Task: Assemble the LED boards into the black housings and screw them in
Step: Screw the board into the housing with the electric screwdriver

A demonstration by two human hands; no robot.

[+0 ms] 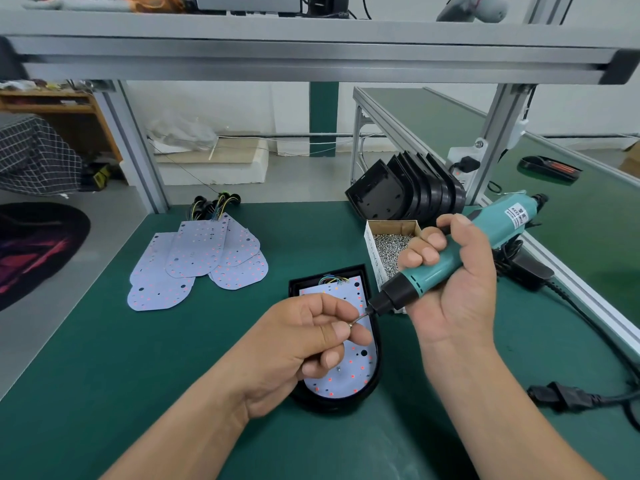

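Note:
A black housing lies on the green table with a white LED board seated inside it, coloured wires at its far end. My left hand hovers over the board and pinches a small screw at the tip of the driver bit. My right hand grips a teal electric screwdriver, tilted with its bit pointing down-left at that screw. One screw sits in the board near its rounded end.
Several loose LED boards with wire bundles lie at the left. A cardboard box of screws stands right of the housing. Empty black housings are stacked behind it. A black power cable trails at the right.

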